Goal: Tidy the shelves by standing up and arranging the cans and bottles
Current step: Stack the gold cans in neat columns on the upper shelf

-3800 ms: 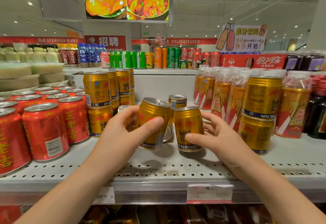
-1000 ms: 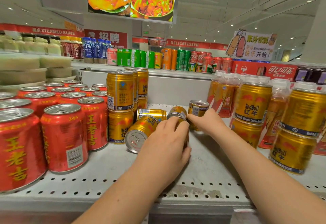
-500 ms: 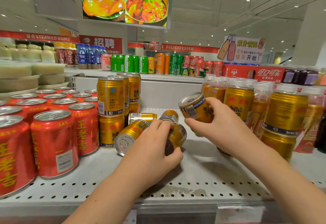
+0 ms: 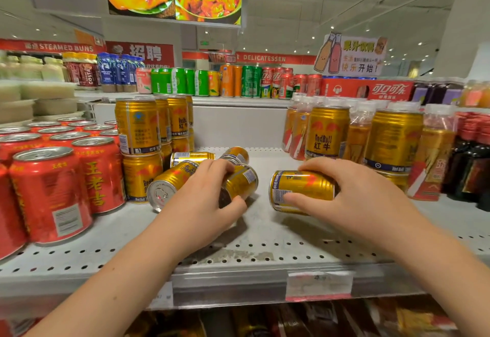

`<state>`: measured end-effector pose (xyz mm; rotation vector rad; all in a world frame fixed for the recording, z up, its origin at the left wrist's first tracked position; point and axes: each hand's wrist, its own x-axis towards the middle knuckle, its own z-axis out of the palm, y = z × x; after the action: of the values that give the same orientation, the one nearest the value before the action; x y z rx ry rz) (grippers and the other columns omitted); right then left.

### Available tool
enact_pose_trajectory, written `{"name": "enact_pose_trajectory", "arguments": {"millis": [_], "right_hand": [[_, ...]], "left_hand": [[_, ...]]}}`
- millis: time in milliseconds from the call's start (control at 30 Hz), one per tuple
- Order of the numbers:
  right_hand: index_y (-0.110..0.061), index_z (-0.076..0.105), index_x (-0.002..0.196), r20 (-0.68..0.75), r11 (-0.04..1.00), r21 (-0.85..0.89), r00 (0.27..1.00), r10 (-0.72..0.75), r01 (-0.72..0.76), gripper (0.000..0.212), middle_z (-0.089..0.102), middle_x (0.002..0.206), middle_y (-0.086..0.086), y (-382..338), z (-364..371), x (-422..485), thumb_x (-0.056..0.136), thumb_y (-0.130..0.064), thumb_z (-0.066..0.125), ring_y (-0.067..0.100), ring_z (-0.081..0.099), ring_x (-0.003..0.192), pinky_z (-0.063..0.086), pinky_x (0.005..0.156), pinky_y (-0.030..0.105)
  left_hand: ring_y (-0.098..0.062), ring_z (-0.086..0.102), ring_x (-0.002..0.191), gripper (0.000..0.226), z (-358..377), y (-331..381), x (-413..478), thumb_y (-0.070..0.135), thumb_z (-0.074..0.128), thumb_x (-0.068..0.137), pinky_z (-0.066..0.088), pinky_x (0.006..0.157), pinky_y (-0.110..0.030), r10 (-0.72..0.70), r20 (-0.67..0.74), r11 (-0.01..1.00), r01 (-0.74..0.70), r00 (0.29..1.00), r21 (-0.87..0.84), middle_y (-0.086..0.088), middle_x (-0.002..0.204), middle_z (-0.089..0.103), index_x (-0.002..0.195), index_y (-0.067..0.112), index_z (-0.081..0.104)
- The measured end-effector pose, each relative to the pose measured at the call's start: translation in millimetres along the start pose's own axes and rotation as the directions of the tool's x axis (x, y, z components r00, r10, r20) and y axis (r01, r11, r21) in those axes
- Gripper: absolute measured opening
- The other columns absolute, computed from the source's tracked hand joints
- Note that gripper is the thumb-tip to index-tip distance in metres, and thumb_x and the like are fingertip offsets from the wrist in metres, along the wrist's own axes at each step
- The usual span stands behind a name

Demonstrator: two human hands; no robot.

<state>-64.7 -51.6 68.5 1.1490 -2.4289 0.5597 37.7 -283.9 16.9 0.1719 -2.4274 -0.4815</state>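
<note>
Hands are being held apart at the centre of the frame, each clamped on a gold can of its own. The left hand (image 4: 201,204) is being wrapped over a tilted can (image 4: 241,181). The right hand (image 4: 358,198) is being curled round a sideways can (image 4: 302,188) just right of centre, low over the shelf (image 4: 265,233); whether it is touching cannot be told. Neither can is being stood upright yet.

Three more cans are being left on their sides left of centre: a front can (image 4: 169,184), its end turned toward the camera, a rear can (image 4: 191,156) behind it, and a second rear can (image 4: 236,154) beside that.

The task is being judged partly done. A left stack (image 4: 138,127) and a right stack (image 4: 327,132) of gold cans are being shown two high and upright, and red cans (image 4: 50,193) are being kept in upright rows at lower left, while five gold cans are being left to set up and arrange.

As for contents, every can is being seen sealed, so nothing inside is being shown. Clear bottles (image 4: 434,151) at the right are being seen filled with amber drink, and dark bottles (image 4: 474,167) at the far right edge are being seen capped.
</note>
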Motion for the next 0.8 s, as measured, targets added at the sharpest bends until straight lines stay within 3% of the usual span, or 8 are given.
{"name": "enact_pose_trajectory", "arguments": {"millis": [167,267,400,533,667,800], "right_hand": [[-0.046,0.06,0.12,0.191,0.991,-0.124,0.981,-0.035,0.06,0.077,0.063,0.098,-0.023,3,-14,11,0.064,-0.096,0.043,0.005,0.055,0.093,0.054,0.079,0.033],[-0.047,0.059,0.121,0.331,0.981,-0.167,0.943,-0.037,0.097,0.076,0.061,0.096,-0.025,-4,-27,23,0.063,-0.095,0.048,0.003,0.054,0.09,0.052,0.073,0.027],[-0.047,0.057,0.122,0.5,0.961,-0.267,0.863,0.072,0.075,0.07,0.056,0.099,-0.023,-20,-39,41,0.066,-0.089,0.056,-0.001,0.051,0.08,0.039,0.058,0.018],[-0.04,0.058,0.127,0.541,0.935,-0.331,0.838,0.074,0.13,0.066,0.057,0.105,-0.015,-37,-30,58,0.073,-0.078,0.064,0.012,0.056,0.092,0.046,0.07,0.026],[-0.038,0.051,0.135,0.533,0.917,-0.363,0.844,0.058,0.166,0.072,0.045,0.096,-0.012,-46,-18,71,0.076,-0.078,0.062,0.009,0.049,0.076,0.041,0.061,0.023],[-0.036,0.038,0.138,0.469,0.964,-0.239,0.883,0.008,0.118,0.087,0.045,0.124,-0.003,-37,0,73,0.069,-0.079,0.068,0.017,0.052,0.098,0.045,0.072,0.027]], "left_hand": [[0.002,0.045,0.105,0.048,2,0,0,0.054,0.051,0.085,0.036,0.081,-0.017,-0.019,0.013,1.0,0.019,1.0,0.012,0.021,0.121,0.044,0.13,0.04,0.04],[0.001,0.046,0.107,0.049,2,1,-2,0.053,0.051,0.086,0.036,0.082,-0.017,-0.025,0.012,0.999,0.025,1.0,0.021,0.02,0.123,0.045,0.132,0.039,0.041],[0.001,0.046,0.112,0.051,2,2,-2,0.052,0.052,0.087,0.037,0.088,-0.019,-0.032,0.021,0.999,0.031,0.999,0.009,0.02,0.127,0.045,0.134,0.038,0.041],[0.001,0.045,0.11,0.05,2,4,-1,0.052,0.053,0.087,0.031,0.081,-0.009,-0.04,0.016,0.999,0.04,0.999,0.0,0.022,0.123,0.042,0.134,0.038,0.041],[0.0,0.045,0.113,0.048,2,6,-2,0.049,0.056,0.09,0.034,0.086,-0.016,-0.028,0.01,1.0,0.028,1.0,-0.008,0.021,0.124,0.042,0.135,0.038,0.041],[0.001,0.044,0.115,0.048,1,4,-2,0.047,0.057,0.091,0.035,0.089,-0.017,-0.017,0.016,0.999,0.017,1.0,-0.027,0.019,0.13,0.043,0.136,0.039,0.039]]}}
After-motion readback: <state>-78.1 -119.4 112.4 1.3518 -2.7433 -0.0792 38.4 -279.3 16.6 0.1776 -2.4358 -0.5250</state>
